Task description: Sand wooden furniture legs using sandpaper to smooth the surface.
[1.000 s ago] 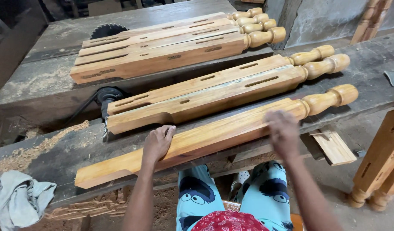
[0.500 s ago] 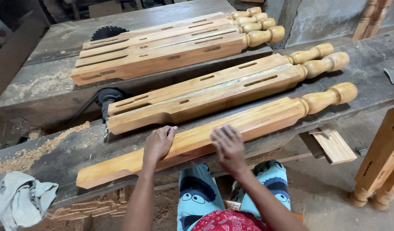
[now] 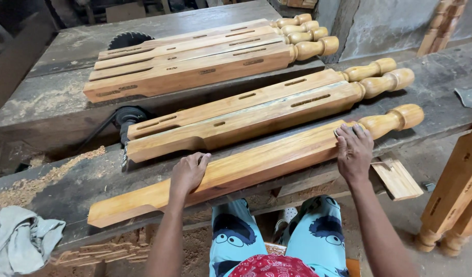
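My left hand [image 3: 189, 172] lies flat on the nearest wooden leg [image 3: 256, 161], fingers spread over its top face approx. midway along, not gripping. My right hand [image 3: 355, 149] presses on the same leg farther right, just before the rounded knob end; fingers [image 3: 349, 134] are slightly curled over the top, w/ something small and grey under the fingertips, can't tell what. The leg lies lengthwise along the front edge of the workbench [image 3: 61, 179], notched end toward the left, knob toward the right. Just behind it, two more legs [image 3: 256, 110] lie side by side, touching. Further back, on the saw table [image 3: 51, 102], a stack of four legs [image 3: 205, 59] sits beside a saw blade [image 3: 129, 39]. Sawdust [image 3: 46, 177] covers the bench's left part; a rag [image 3: 18, 238] hangs at its front left corner. A small wood offcut [image 3: 397, 178] sticks out below the front edge, near my right hand.
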